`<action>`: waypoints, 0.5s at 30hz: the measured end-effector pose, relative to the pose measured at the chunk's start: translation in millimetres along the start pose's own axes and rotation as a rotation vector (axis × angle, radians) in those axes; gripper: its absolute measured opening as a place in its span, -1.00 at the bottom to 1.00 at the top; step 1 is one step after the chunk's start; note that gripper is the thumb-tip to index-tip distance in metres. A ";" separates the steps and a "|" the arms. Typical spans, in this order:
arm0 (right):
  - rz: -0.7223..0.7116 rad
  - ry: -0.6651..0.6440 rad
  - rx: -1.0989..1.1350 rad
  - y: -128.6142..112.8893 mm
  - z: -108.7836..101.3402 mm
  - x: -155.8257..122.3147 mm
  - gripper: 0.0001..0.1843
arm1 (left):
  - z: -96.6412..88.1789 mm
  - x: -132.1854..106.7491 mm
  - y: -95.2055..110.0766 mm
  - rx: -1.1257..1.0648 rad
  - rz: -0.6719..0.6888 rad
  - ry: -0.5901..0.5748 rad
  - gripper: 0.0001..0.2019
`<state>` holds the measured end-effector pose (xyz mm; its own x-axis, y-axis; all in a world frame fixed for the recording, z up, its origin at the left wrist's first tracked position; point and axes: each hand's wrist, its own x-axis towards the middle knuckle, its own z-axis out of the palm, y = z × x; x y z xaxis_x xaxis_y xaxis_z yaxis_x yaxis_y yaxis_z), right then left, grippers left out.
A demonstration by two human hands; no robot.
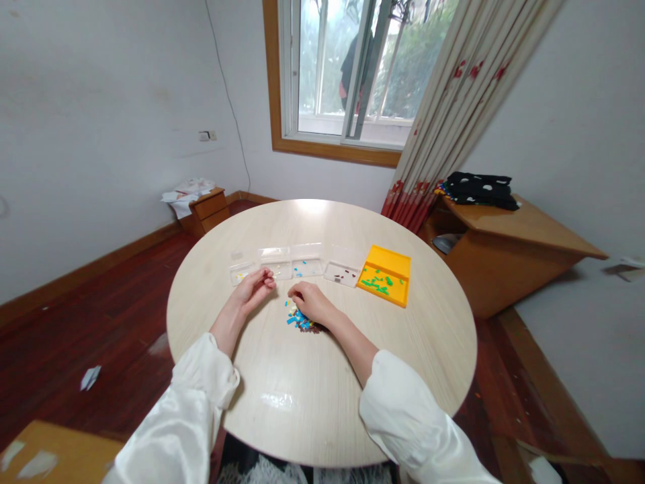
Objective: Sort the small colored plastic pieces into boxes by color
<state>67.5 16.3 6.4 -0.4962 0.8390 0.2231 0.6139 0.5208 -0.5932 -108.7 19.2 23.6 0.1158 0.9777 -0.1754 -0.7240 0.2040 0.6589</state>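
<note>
my curled right hand [311,302] bends over the mixed pile [297,321] on the counter [297,383]; my half-closed left hand [256,289] is beside clear boxes [314,269] (any grip, i cannot tell), probably arced for easy reach.

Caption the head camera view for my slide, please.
Left hand by clear plastic boxes, right hand at multicoloured small pieces, open yellow plastic case of green pieces, on a round pale table.
</note>
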 end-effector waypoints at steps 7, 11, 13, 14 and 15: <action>-0.012 0.013 0.005 7.0 5.4 2.2 -0.77 | 1.6 -0.7 2.0 -0.067 0.008 -0.007 -0.80; -0.011 0.011 0.004 7.0 5.2 2.1 -0.77 | 4.1 -2.4 3.2 -0.086 0.002 -0.017 -0.74; -0.009 0.004 0.001 5.9 4.2 1.8 -0.77 | 5.4 -3.6 4.0 -0.092 -0.012 -0.031 -0.71; -0.008 0.002 -0.001 5.4 3.8 1.6 -0.77 | 5.7 -4.1 4.4 -0.095 -0.019 -0.040 -0.70; -0.008 0.001 -0.002 5.0 3.5 1.5 -0.77 | 5.8 -4.4 4.8 -0.098 -0.025 -0.051 -0.69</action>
<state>67.7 19.6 1.0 -0.5001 0.8352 0.2288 0.6111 0.5276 -0.5901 -108.7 16.1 31.8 0.1678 0.9741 -0.1516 -0.7830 0.2252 0.5798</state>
